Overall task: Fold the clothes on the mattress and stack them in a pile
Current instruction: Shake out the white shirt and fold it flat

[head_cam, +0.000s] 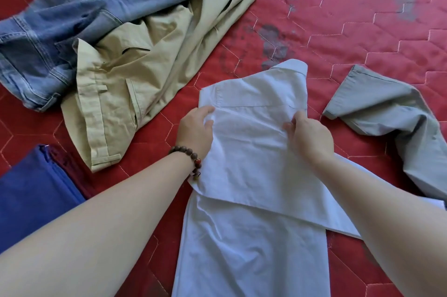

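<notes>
A pale blue-white shirt (251, 176) lies lengthwise on the red quilted mattress (350, 18), its collar at the far end and a sleeve folded across its back. My left hand (196, 132), with a bead bracelet on the wrist, grips the shirt's left edge near the shoulder. My right hand (309, 137) pinches the fabric near the right shoulder. A folded pile of a blue cloth (31, 197) over a dark red one sits at the left edge.
Unfolded blue jeans (60, 31) and beige trousers (135, 74) lie tangled at the upper left. A grey garment (391, 122) sprawls at the right, next to the shirt. The mattress shows dark stains at its far middle.
</notes>
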`<action>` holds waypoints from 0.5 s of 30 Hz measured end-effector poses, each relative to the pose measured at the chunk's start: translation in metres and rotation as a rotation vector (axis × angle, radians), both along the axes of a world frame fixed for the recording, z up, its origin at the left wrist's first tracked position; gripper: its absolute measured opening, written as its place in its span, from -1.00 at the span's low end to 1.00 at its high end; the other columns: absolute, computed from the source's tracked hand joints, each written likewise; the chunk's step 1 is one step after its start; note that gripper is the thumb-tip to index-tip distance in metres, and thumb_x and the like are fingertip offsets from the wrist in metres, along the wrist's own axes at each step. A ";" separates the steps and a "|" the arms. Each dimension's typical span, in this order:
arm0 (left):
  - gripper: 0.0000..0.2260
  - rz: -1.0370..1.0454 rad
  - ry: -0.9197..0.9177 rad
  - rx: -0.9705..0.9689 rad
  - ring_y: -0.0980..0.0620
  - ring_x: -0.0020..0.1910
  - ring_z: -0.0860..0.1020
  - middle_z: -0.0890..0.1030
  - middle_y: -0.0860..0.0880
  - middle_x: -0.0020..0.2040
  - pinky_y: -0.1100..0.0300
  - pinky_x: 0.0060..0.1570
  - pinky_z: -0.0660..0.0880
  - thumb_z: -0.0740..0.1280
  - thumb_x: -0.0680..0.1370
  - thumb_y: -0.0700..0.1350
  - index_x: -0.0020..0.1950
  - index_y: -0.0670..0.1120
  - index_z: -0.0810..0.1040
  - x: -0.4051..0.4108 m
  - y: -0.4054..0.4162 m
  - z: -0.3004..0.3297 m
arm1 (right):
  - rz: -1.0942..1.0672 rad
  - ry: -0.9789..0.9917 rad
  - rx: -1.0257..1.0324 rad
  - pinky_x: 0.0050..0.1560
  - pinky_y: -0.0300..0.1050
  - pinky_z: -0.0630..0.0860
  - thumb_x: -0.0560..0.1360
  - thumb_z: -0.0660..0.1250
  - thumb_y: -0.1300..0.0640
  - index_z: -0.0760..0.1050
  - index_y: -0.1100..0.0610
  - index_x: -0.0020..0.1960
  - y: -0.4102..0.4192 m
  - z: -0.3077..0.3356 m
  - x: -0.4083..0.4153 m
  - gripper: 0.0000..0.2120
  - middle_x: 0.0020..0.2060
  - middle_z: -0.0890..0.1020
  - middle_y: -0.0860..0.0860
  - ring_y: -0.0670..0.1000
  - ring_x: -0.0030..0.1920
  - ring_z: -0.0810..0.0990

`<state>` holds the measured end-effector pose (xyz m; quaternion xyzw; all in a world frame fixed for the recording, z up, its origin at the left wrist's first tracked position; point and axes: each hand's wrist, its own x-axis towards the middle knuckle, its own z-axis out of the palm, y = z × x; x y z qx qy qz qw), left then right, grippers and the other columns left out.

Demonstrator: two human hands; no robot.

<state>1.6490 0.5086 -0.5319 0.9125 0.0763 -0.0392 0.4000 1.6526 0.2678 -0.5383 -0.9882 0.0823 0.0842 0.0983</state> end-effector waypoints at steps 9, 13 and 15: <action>-0.43 -0.185 -0.133 0.564 -0.14 0.54 0.04 0.03 -0.20 0.57 -0.04 0.47 0.02 0.18 0.60 0.04 0.55 -0.11 0.13 0.008 -0.002 -0.004 | -0.108 -0.134 -0.093 -0.08 0.11 0.36 0.52 0.20 -0.28 0.37 0.21 0.11 0.009 0.007 0.011 -0.47 -0.05 0.58 0.20 0.26 -0.02 0.54; -0.33 -0.403 0.034 0.768 -0.08 0.54 -0.28 -0.25 -0.15 0.57 -0.04 0.50 -0.24 -0.17 0.58 0.24 0.56 -0.11 -0.25 -0.016 -0.008 -0.032 | 0.002 0.012 -0.049 -0.24 0.04 0.25 0.53 0.14 -0.29 0.38 0.19 -0.15 -0.006 0.002 -0.004 -0.49 -0.27 0.56 0.19 0.26 -0.15 0.53; -0.31 -0.412 0.052 0.803 -0.08 0.53 -0.31 -0.28 -0.14 0.56 -0.07 0.49 -0.29 -0.27 0.53 0.27 0.55 -0.09 -0.31 -0.018 -0.009 -0.039 | 0.021 -0.031 -0.005 -0.28 0.04 0.21 0.54 0.20 -0.24 0.37 0.20 -0.21 -0.010 0.004 -0.003 -0.52 -0.33 0.51 0.18 0.28 -0.19 0.53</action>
